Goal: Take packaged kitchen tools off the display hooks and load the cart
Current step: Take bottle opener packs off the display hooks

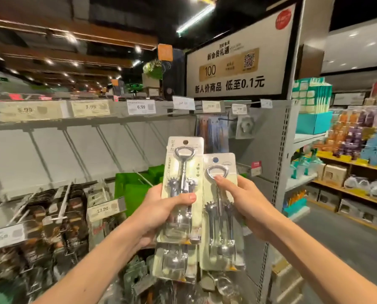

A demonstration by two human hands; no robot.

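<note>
As the head view faces the shelving, my left hand grips a packaged corkscrew, the left pack, at centre frame; the thumb lies curled across the clear front at mid-height, and the remaining fingers pass behind the card. The left pack stands upright, hang hole at the top, opener loop of the winged corkscrew uppermost.

My right hand grips a second packaged corkscrew, the right pack, just right of centre; the thumb tip presses the front just below the opener loop, and the other fingers are hidden behind the card. The right pack is also upright and sits slightly lower than the left pack; the two adjoining edges either touch or overlap, and I cannot tell which.

A third pack of like kind shows below and behind the left pack at lower centre; whether my left hand carries it as well cannot be told.

Both gripped packs are held up in front of the shelving. Display hooks slant out from the grey back panel at middle left; dark packaged goods hang at lower left, with a price label reading 13.90 just beside them; green bins stand behind my left hand; a white promotional sign occupies the upper right of the frame.
</note>
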